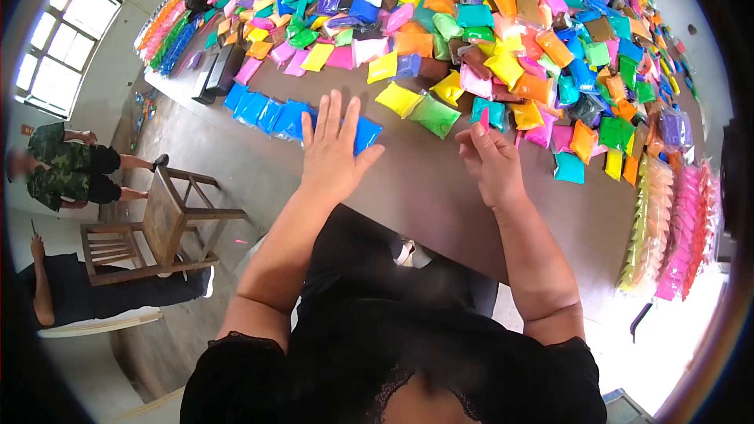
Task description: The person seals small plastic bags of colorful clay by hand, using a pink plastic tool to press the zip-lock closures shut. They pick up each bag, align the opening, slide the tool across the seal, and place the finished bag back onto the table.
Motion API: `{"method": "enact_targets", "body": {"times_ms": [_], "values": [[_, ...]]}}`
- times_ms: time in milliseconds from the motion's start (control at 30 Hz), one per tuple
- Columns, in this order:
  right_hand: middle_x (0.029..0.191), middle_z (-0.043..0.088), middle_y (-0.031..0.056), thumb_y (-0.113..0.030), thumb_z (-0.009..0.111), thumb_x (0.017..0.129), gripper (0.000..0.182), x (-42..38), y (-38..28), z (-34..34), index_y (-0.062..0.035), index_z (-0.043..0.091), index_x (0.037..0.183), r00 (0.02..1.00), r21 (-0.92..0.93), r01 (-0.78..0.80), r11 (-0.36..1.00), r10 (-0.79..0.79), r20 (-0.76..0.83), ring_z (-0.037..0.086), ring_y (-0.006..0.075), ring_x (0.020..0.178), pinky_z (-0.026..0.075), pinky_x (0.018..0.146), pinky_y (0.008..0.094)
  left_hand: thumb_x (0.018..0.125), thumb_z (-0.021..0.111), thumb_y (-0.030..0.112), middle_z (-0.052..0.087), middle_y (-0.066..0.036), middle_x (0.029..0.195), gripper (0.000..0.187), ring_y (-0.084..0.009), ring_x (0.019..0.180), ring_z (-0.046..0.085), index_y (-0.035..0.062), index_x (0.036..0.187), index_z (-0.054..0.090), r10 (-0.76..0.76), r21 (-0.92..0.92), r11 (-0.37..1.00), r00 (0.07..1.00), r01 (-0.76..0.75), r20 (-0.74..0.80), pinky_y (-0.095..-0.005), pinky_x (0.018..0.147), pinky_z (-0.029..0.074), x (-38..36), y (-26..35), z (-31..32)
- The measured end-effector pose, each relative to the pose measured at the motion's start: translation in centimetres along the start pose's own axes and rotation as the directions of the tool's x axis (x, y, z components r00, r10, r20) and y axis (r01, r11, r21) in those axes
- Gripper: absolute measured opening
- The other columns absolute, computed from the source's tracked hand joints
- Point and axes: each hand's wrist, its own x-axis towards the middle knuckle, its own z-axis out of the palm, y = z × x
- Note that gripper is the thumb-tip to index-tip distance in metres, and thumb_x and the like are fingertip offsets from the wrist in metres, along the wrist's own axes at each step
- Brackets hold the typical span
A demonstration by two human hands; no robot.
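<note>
My left hand (334, 149) lies flat with its fingers spread over the right end of a row of blue plastic packets (269, 116). One blue packet (367, 135) shows between its thumb and fingers. My right hand (491, 163) is raised over the table with thumb and fingers pinched together. A small pink thing (484, 118) sticks up at its fingertips; its kind is too small to tell. Just beyond the right hand lie a teal packet (493, 112) and a green packet (434, 115), at the near edge of a large pile of coloured packets (471, 16).
The brown table (424, 188) holds the pile. Strips of joined packets hang at the right edge (679, 228) and lie at the far left (169, 35). Dark boxes (218, 73) stand by the blue row. Left are a wooden chair (169, 216) and two people (67, 165).
</note>
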Motion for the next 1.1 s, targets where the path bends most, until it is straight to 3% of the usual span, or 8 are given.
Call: {"method": "enact_targets", "body": {"times_ms": [267,333,500,600,700,767,967,1100], "values": [[0.074,0.057,0.0003,-0.032,0.057,0.099,0.034,-0.6,-0.3,0.3,-0.0015,0.068,0.091,1.0,-0.056,-0.008,0.998,0.009,0.011,0.046,0.0067,0.059,0.035,0.052,0.0207,0.091,0.058,0.048,0.029,-0.025,0.152,0.075,-0.0421,0.142,0.025,0.0048,0.147,0.034,-0.011,-0.106,0.994,0.998,0.016,0.056,-0.0598,0.113,0.017,1.2,-0.2,0.8],[0.074,0.058,0.0013,-0.027,0.06,0.098,0.029,-0.2,1.1,-0.2,-0.001,0.069,0.09,0.914,-0.415,0.378,0.827,-0.406,0.023,0.052,0.0107,0.065,0.041,0.059,0.025,0.092,0.06,0.043,0.029,-0.026,0.152,0.071,-0.0434,0.141,0.025,0.0055,0.147,0.035,0.008,-0.131,0.991,1.0,-0.01,-0.018,-0.0597,0.113,0.018,3.3,-0.4,0.1],[0.075,0.059,0.0057,-0.021,0.063,0.095,0.022,0.1,0.2,-0.2,-0.0008,0.068,0.089,0.823,-0.508,0.536,0.674,-0.551,0.137,0.055,0.0168,0.069,0.044,0.065,0.0287,0.091,0.061,0.02,0.056,-0.024,0.129,0.039,-0.0391,0.121,0.052,0.004,0.126,0.059,0.045,-0.337,0.929,0.95,-0.153,-0.308,-0.0455,0.102,0.042,12.8,-3.7,0.2],[0.074,0.059,0.0064,-0.021,0.063,0.095,0.022,0.6,-0.3,-0.4,-0.0005,0.068,0.089,0.813,-0.577,0.539,0.613,-0.557,0.167,0.055,0.0183,0.069,0.045,0.066,0.0302,0.087,0.065,0.023,0.063,-0.02,0.117,0.034,-0.0355,0.11,0.06,0.0028,0.114,0.065,-0.115,-0.468,0.881,0.991,0.07,-0.068,-0.0416,0.094,0.048,16.4,-2.9,-2.0],[0.072,0.058,0.0062,-0.022,0.063,0.095,0.023,0.6,0.3,-0.6,-0.0004,0.067,0.088,0.893,-0.503,0.412,0.76,-0.446,0.058,0.054,0.0179,0.07,0.044,0.066,0.0308,0.084,0.07,0.029,0.058,-0.018,0.128,0.042,-0.0322,0.114,0.058,0.0049,0.118,0.064,0.248,-0.37,0.913,0.954,-0.172,0.169,-0.0391,0.096,0.047,16.1,0.0,-1.3],[0.072,0.057,0.0053,-0.022,0.063,0.096,0.023,1.3,1.6,-1.1,-0.0004,0.067,0.088,0.924,-0.557,0.326,0.764,-0.381,0.018,0.053,0.0158,0.071,0.043,0.067,0.0297,0.081,0.073,0.03,0.061,-0.014,0.118,0.042,-0.0322,0.108,0.06,0.0056,0.115,0.065,0.277,-0.089,0.96,0.95,-0.266,0.142,-0.0401,0.092,0.048,15.0,0.6,1.4],[0.071,0.056,0.0044,-0.021,0.064,0.095,0.023,0.9,1.0,-0.3,-0.0002,0.067,0.086,0.905,-0.462,0.404,0.79,-0.419,0.075,0.052,0.0137,0.07,0.043,0.066,0.029,0.077,0.075,0.024,0.06,-0.015,0.115,0.044,-0.0339,0.108,0.058,0.008,0.116,0.063,0.239,-0.161,0.962,0.967,-0.222,0.093,-0.043,0.092,0.048,14.6,-2.2,3.0],[0.07,0.057,0.0073,-0.018,0.067,0.092,0.022,1.2,0.9,-0.3,0.0007,0.064,0.081,0.873,-0.55,0.449,0.704,-0.477,0.101,0.054,0.018,0.066,0.044,0.063,0.0313,0.079,0.073,0.018,0.057,-0.017,0.126,0.047,-0.0389,0.116,0.054,0.0091,0.123,0.06,0.324,-0.041,0.94,0.926,-0.337,-0.192,-0.0482,0.1,0.042,14.4,-1.7,1.7]]}}
